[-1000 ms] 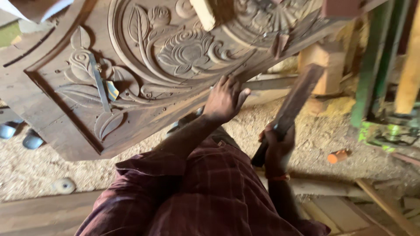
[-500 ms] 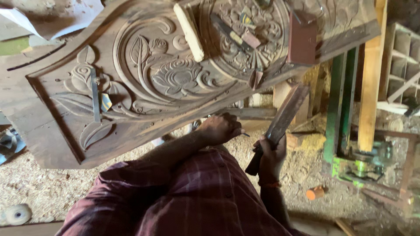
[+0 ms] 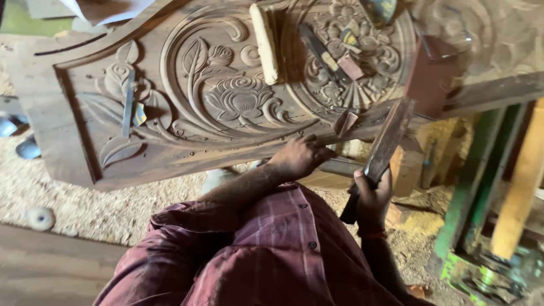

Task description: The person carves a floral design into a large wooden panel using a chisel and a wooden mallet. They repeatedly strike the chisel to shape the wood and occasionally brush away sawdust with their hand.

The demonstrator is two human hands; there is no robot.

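A large dark carved wooden panel (image 3: 170, 153) with flowers and scrolls fills the upper view. My left hand (image 3: 300, 158) is closed at its lower edge, gripping a short chisel (image 3: 345, 122) whose butt sticks up to the right of my fingers. My right hand (image 3: 371, 195) grips a long dark wooden mallet (image 3: 388, 139) by its lower end, and the mallet's upper end is close beside the chisel butt. My maroon checked shirt (image 3: 266, 255) covers the lower middle.
On the panel lie a pale wooden block (image 3: 264, 42), a flat metal tool (image 3: 128, 102) at the left and several small tools (image 3: 334, 54) on the round carving. Sawdust (image 3: 90, 209) covers the floor. Green metal frame (image 3: 473, 198) and timber posts (image 3: 518, 192) stand at the right.
The view has swung so more of the panel shows. My left hand has closed from spread fingers into a fist at the panel edge. The mallet has come nearer to it.
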